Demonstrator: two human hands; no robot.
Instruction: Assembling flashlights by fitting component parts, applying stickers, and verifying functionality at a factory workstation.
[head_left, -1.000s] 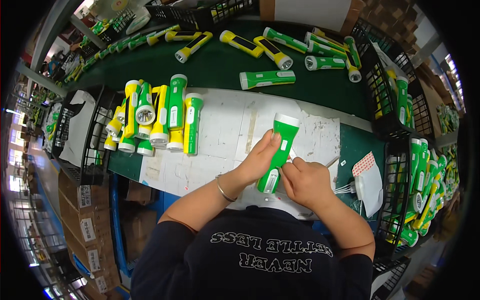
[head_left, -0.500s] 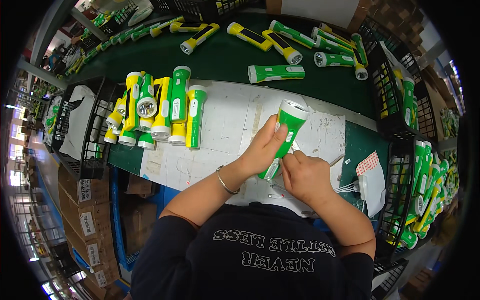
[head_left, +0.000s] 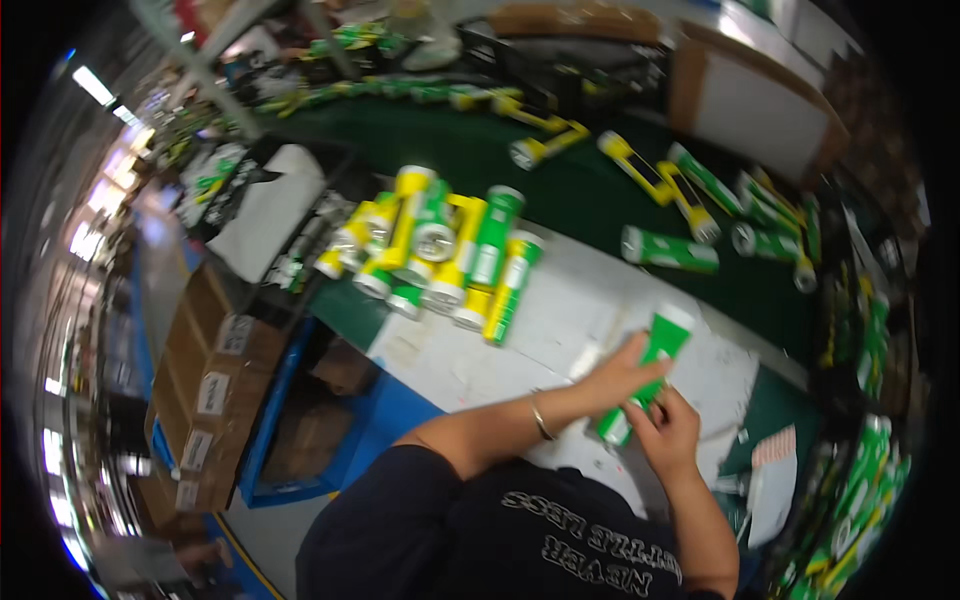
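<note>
Shift since earlier frame: bench view swings clockwise; green flashlight (head_left: 665,338) sits lower, further right.
Left hand (head_left: 622,380): fingers wrapped round the flashlight's middle, apparently steadying it, head end tilted up over white board (head_left: 572,285).
Right hand (head_left: 677,430): fingers half-curled, thumb at flashlight's lower body; blur hides whether they grip.
White packet (head_left: 774,490): near board's right end.
Piled flashlights (head_left: 458,262): crowd board's left end, perhaps stacked to save working room.
Far green surface (head_left: 575,205): loose flashlights (head_left: 672,251) scattered.
</note>
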